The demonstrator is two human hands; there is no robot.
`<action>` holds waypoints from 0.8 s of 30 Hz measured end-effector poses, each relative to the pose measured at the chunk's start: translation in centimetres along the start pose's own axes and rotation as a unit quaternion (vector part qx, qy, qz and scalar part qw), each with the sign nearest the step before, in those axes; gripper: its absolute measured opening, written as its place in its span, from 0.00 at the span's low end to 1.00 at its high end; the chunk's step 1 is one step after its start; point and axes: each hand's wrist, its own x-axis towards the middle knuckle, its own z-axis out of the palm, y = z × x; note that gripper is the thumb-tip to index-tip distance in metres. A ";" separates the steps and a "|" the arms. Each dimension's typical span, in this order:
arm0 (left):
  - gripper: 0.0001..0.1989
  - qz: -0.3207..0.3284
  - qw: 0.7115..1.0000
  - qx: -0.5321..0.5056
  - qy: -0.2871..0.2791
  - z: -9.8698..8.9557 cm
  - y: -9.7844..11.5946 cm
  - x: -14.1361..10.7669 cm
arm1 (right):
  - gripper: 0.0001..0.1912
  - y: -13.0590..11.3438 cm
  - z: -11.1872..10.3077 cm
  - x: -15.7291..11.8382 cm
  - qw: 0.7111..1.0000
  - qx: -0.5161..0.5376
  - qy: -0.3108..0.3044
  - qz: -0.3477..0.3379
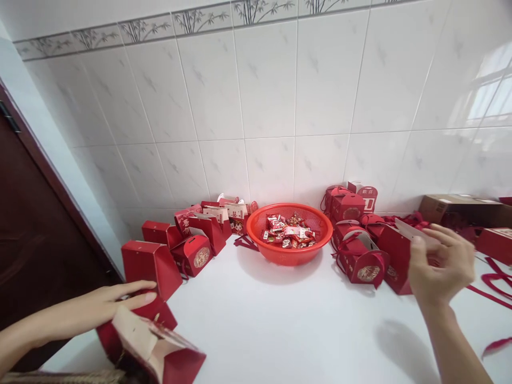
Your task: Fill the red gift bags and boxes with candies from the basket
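At the lower left, my left hand (108, 305) rests on a red box (158, 311), fingers stretched out and apart. An open red box with a cream inner side (180, 362) leans in front of it, near the table edge. Just behind the fingers stands a tall red box (150, 266). On the right, my right hand (444, 261) is raised beside a red box with a raised pale flap (394, 258). Its fingers are curled, with thumb and fingertips at the flap's edge. A red plastic basket (290, 256) of wrapped candies (294, 232) sits between the hands, farther back.
More red boxes stand at the back left (194, 253) and right of the basket (362, 258). A cardboard box (436, 208) is at the far right, near red ribbons (496, 282). A tiled wall (268, 96) rises behind the white table (288, 325).
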 end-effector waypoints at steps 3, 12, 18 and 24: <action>0.35 -0.008 0.997 -0.015 -0.074 -0.3 3.3 -0.2 | 0.02 -4.6 0.6 -1.9 0.987 0.119 -0.093 -0.049; 0.35 0.054 0.984 0.150 -0.081 3.1 13.3 -0.8 | 0.37 -15.1 -1.4 -10.9 0.734 0.391 -0.549 -0.083; 0.33 0.100 0.977 0.183 -0.053 4.7 18.2 0.3 | 0.35 -16.3 -2.1 -12.8 0.668 0.386 -0.636 0.019; 0.30 0.108 0.977 0.184 -0.013 5.6 20.2 4.2 | 0.07 -15.2 -0.4 -12.8 0.718 0.388 -0.575 0.061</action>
